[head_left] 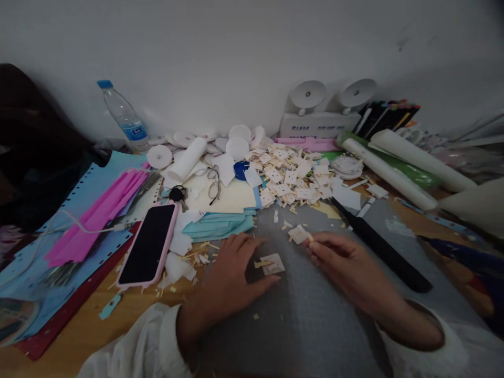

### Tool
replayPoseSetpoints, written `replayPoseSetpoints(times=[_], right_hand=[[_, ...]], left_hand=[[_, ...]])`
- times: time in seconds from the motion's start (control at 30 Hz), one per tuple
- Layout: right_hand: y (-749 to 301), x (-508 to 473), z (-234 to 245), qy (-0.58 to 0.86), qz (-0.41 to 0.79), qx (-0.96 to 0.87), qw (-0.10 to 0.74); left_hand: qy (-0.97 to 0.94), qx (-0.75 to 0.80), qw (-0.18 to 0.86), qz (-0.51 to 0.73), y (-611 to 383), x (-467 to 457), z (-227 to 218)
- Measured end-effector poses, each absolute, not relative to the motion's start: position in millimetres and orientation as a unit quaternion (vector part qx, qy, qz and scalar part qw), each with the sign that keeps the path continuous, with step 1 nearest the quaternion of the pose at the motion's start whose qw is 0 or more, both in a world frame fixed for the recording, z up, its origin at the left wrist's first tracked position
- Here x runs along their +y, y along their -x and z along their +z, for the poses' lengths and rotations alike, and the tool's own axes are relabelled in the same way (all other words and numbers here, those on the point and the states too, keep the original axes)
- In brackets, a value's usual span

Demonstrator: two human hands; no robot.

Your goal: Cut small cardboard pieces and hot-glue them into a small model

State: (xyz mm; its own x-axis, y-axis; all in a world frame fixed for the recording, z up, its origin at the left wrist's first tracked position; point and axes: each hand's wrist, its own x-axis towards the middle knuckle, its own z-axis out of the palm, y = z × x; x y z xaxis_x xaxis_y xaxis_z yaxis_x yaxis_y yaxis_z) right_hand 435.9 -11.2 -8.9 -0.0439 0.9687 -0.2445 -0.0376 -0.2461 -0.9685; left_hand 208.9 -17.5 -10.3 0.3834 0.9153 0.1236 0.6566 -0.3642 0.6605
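Observation:
My left hand (230, 273) rests on a grey cutting mat (315, 325), fingers curled beside a small cream paper square (271, 263) that its thumb and forefinger frame; whether they touch it is unclear. My right hand (340, 262) lies on the mat with fingers pressed together, pinching a small cream paper piece (299, 234) at its edge. A heap of similar cut squares (291, 178) lies beyond the mat.
A pink-cased phone (148, 244) lies left of my hands, with pink and blue paper sheets (90, 220) further left. A black knife-like tool (378, 244) lies on the right. White paper rolls (397, 168), a water bottle (125, 116) and a marker set (388, 115) stand by the wall.

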Motion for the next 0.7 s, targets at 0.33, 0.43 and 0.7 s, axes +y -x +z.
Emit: replayPoseSetpoints(times=[0.33,0.43,0.7], right_hand=[[-435,-13,-4,0.481,0.627,-0.492,0.365],[-432,-17,-2,0.46,0.651,-0.498,0.342],[-426,-28,-1,0.444,0.663,-0.491,0.35]], left_hand=[[-0.83,0.445,0.237,0.238,-210,-15,-14],[-0.769,0.465,0.344,0.274,-210,-22,-13],[-0.649,0.442,0.526,0.328,-214,-32,-7]])
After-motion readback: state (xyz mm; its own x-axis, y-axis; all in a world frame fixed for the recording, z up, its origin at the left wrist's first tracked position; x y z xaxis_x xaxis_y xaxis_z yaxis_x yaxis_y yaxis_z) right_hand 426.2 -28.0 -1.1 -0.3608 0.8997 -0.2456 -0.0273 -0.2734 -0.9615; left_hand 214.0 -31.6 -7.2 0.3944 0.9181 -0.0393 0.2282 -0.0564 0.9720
